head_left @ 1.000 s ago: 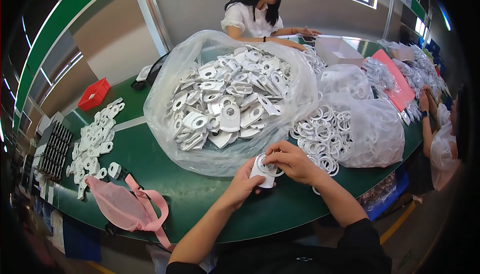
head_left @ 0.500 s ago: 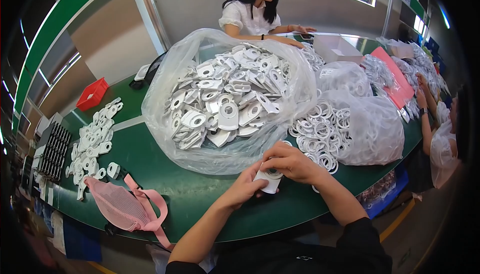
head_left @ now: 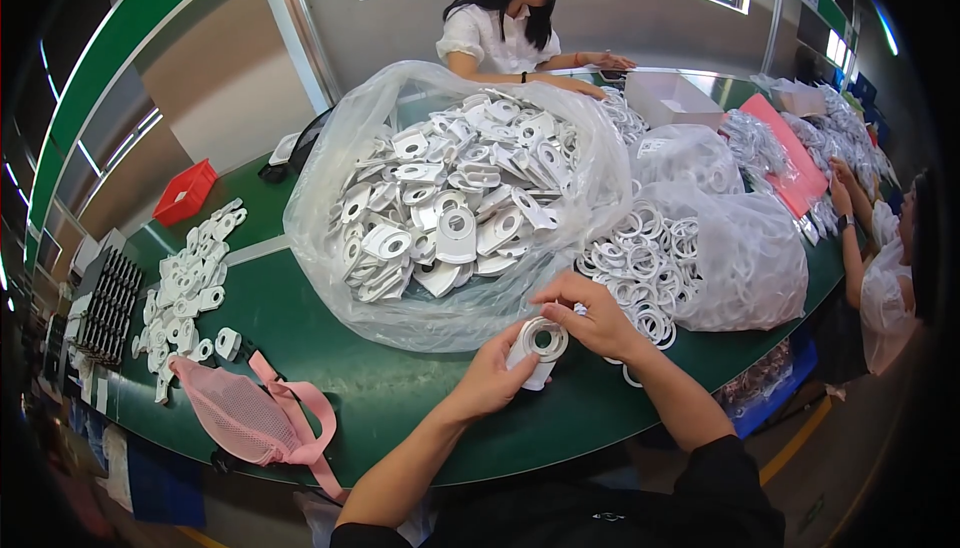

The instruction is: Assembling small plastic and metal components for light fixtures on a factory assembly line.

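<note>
My left hand (head_left: 488, 376) grips a white plastic plate (head_left: 538, 376) with a round hole, tilted above the green table. A ring-shaped rim surrounds the hole. Just beyond its upper edge is my right hand (head_left: 592, 320), its fingers bent and thumb close to the rim. A bit of something white shows between those fingers, too hidden to name. Behind my hands, a large clear plastic bag (head_left: 330, 273) lies open, heaped with similar white plates (head_left: 457, 238). Loose white rings (head_left: 655, 323) spill from a smaller plastic bag (head_left: 755, 263) right of my right hand.
On the left lie a pink mesh bag (head_left: 235, 413), a pile of white parts (head_left: 185, 298), a red bin (head_left: 185, 193) and stacked black trays (head_left: 105, 303). A co-worker (head_left: 500, 33) sits across the green table (head_left: 400, 408); another person (head_left: 885, 258) is at the right.
My right hand has lifted off the white plate and shifted slightly right, uncovering the rim and hole. My left hand still holds the plate, now turned more face-up.
</note>
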`<state>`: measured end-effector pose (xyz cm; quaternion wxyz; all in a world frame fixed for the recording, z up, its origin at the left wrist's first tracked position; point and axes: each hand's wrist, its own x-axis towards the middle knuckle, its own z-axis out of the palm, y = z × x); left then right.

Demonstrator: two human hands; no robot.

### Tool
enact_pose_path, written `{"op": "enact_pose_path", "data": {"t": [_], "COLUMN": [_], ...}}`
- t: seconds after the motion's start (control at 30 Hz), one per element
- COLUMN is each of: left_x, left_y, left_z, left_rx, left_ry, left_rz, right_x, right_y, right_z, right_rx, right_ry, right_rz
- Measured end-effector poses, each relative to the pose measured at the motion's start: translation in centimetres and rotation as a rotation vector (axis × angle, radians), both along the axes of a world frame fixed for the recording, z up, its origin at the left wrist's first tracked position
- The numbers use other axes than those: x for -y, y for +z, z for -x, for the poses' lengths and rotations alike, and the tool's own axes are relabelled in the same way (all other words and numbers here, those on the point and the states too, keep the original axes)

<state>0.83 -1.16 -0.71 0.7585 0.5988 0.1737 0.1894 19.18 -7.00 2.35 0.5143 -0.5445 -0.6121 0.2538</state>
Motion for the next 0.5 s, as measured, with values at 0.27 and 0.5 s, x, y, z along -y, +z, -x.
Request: {"op": "enact_pose_path", "data": {"t": [0.27,0.5], "left_x": [-0.6,-0.3], "left_y": [-0.3,0.6], "left_z": [0.1,0.0], "left_rx": [-0.08,-0.181], "left_ry": [-0.057,0.135], "left_rz": [-0.245,-0.489], "right_x": [-0.1,0.2], "right_y": [-1.1,-0.7], "right_z": [-0.8,-0.5], "right_rx": [-0.004,0.032], "right_ry": [0.146,0.201], "right_rz": [0.082,0.2]}}
